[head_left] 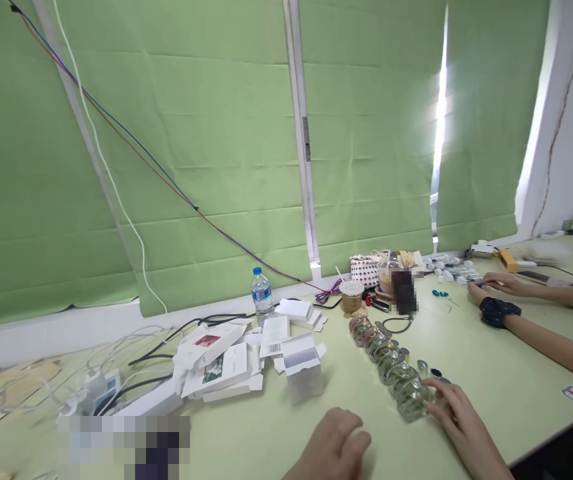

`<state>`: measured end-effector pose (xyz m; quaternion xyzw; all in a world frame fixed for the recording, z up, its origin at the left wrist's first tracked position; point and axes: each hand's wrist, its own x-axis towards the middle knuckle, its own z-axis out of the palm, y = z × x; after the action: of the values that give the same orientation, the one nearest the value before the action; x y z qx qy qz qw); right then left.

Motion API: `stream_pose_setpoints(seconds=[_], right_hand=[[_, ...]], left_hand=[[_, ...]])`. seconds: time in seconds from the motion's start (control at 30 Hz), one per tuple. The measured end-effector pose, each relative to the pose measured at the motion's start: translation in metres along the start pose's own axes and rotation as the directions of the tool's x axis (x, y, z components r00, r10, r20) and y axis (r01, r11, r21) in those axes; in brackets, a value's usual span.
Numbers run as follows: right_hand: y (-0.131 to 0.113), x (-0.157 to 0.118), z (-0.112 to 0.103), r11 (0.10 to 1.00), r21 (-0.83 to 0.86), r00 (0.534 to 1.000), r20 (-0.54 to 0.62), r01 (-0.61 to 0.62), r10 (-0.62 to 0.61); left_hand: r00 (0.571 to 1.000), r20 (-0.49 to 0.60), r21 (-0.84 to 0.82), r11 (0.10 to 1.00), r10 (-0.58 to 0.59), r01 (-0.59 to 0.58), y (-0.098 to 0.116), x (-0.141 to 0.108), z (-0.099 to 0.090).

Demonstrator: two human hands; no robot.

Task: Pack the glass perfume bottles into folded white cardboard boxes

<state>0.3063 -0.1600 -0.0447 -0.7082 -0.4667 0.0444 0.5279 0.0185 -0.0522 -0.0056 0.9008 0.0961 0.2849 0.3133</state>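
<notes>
A row of several small glass bottles (389, 363) runs diagonally across the pale green table (491, 373). My right hand (459, 420) rests at the near end of that row, fingers spread and touching the nearest bottle (413, 403). My left hand (336, 447) lies loosely curled on the table at the bottom edge, holding nothing, a short way left of the bottles. An open white box (302, 372) stands just beyond my left hand.
White cartons and leaflets (226, 363) pile at the left with cables (116, 373). A water bottle (261, 295), cups (352, 297) and a patterned pouch (364, 267) stand by the green blinds. Another person's arms (526, 320), one with a black wrist strap, work at the right.
</notes>
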Motion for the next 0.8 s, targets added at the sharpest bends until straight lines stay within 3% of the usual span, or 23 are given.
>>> stream_pose_setpoints(seconds=[0.13,0.23,0.37,0.43,0.53,0.6,0.73,0.8], right_hand=[[-0.015,-0.005,0.007,0.997,0.073,0.999,0.052,-0.007,0.004],[-0.032,-0.014,0.018,0.989,0.144,0.992,0.126,-0.03,0.012],[-0.039,-0.02,0.021,0.976,0.205,0.996,0.061,-0.07,0.059],[-0.031,-0.014,0.011,0.983,0.152,0.991,-0.062,-0.104,0.115],[-0.013,0.001,-0.008,0.971,-0.049,0.926,-0.315,-0.234,0.207],[-0.003,0.012,-0.016,0.959,-0.126,0.926,-0.317,-0.254,0.204],[0.002,0.021,-0.02,0.959,-0.192,0.967,-0.186,-0.209,0.173],[-0.001,0.018,-0.02,0.958,-0.186,0.963,-0.202,-0.216,0.178]], left_hand=[[0.999,-0.001,0.079,0.996,0.035,-0.035,0.007,0.041,0.017],[1.0,0.003,0.069,0.997,0.027,-0.027,0.004,0.055,0.027],[0.997,-0.021,-0.02,0.997,-0.07,0.069,0.003,0.053,0.029],[0.989,-0.039,-0.065,0.988,-0.144,0.141,0.005,0.051,0.024],[0.971,-0.074,-0.119,0.968,-0.229,0.22,0.01,0.049,0.017],[0.96,-0.097,-0.147,0.957,-0.264,0.248,0.011,0.049,0.013],[0.95,-0.129,-0.168,0.951,-0.283,0.26,0.01,0.045,0.008],[0.951,-0.137,-0.165,0.953,-0.279,0.256,0.008,0.041,0.005]])
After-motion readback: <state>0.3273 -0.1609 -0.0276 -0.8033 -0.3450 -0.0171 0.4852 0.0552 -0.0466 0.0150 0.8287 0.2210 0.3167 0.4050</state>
